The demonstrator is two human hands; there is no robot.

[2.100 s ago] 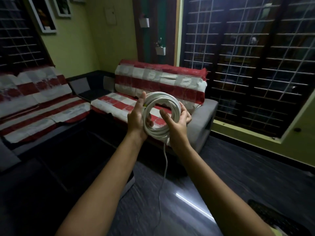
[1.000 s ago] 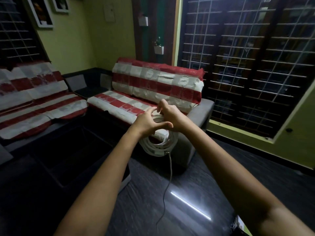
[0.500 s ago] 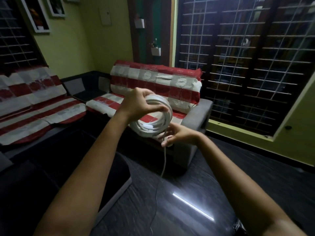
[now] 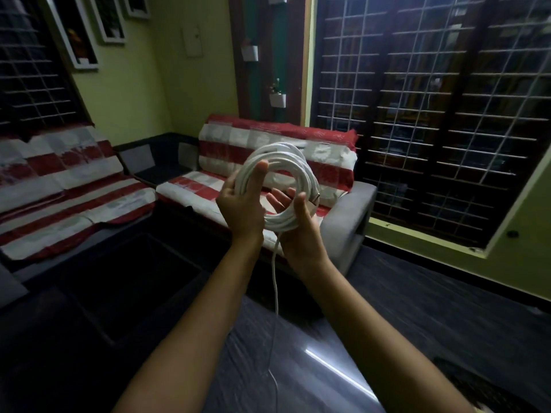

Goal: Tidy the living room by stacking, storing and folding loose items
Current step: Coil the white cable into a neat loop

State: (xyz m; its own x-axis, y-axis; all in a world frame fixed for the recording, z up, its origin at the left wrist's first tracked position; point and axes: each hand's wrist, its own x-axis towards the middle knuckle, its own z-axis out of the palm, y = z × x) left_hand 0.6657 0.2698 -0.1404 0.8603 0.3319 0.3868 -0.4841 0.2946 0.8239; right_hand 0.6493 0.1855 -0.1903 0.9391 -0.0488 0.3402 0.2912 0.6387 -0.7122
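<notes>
Two hands on one white cable coil (image 4: pixel 278 186), held upright at chest height in front of the sofa (image 4: pixel 268 186).

Head view: left hand (image 4: pixel 241 204) grips the coil's left side, thumb laid up across the loops, fingers wrapped behind. Right hand (image 4: pixel 301 231) cradles the bottom right, thumb over the strands, fingers curled under and showing through the ring. Metal-tipped end (image 4: pixel 315 199) pokes out on the right. Loose tail (image 4: pixel 275 293) hangs from the coil bottom to the floor (image 4: pixel 387 338).

Risks as I judge them: loops aren't tied, so if I ease either grip they can spring and fan out. The tail could snag or get stepped on and yank the coil. The free end may unwind.

Room: dim, glossy dark floor with a light streak. Red-and-white striped covers on the L-shaped sofa, dark low table (image 4: pixel 119 293) at left, grilled windows (image 4: pixel 432 114) at right, green walls with framed pictures (image 4: pixel 74 34).
</notes>
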